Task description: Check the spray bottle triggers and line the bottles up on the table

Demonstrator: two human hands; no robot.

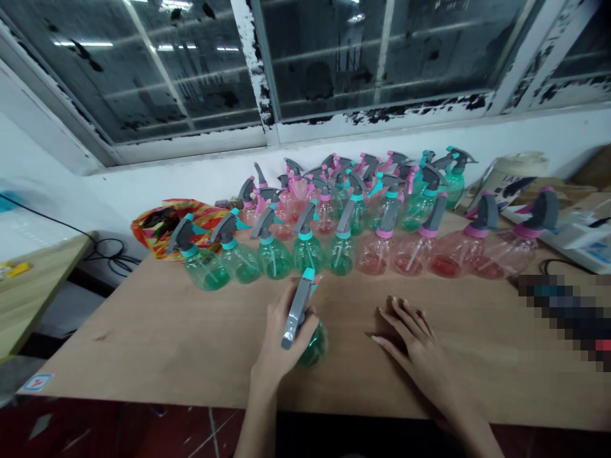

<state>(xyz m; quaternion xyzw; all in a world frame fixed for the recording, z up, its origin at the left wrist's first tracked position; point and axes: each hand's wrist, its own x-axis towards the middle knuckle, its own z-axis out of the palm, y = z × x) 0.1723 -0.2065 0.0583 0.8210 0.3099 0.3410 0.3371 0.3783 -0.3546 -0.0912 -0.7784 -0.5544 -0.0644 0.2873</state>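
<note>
Near the front of the wooden table (157, 337), my left hand (282, 334) is wrapped round the neck of a green spray bottle (315, 348). Its grey trigger head with a turquoise nozzle rises above my fingers, and the hand hides part of the bottle. To the right, my right hand (420, 350) rests on the tabletop with fingers spread, holding nothing. Just beyond both hands stands a row of spray bottles: several green ones with turquoise collars (275, 259) on the left, several pink ones with pink collars (375, 262) on the right.
More pink and green spray bottles (326, 213) crowd behind the row, against the wall. An orange and yellow bag (210, 219) lies at the back left. A white power strip (577, 232) and a pale bag (518, 166) are at the right. Black cables (114, 254) hang beside the left edge.
</note>
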